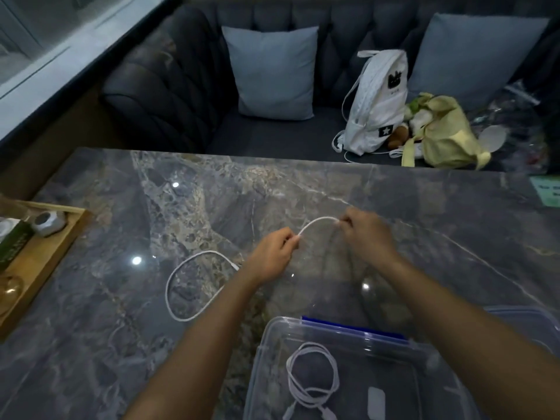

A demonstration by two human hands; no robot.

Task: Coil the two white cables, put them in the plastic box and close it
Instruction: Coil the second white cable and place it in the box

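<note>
We have the bench [121, 328] before us. At its near edge, right of centre, stands the plastic box [266, 368], with the coiled cable [312, 377] lying inside it. The lid [521, 316] lies on the bench just right of the box, partly under our right forearm. Beyond the box, over the middle of the bench, our left hand [272, 253] and right hand [366, 234] both pinch the loose cable [315, 222] – it arches between them and loops on the bench left of our left wrist. A tray [45, 262] sits at the bench's left edge. Behind the bench runs a sofa [169, 95]. On it are a cushion [272, 74] at centre, a backpack [378, 101] and a bag [445, 134] side by side to its right, and a second cushion [475, 56] behind them.
</note>
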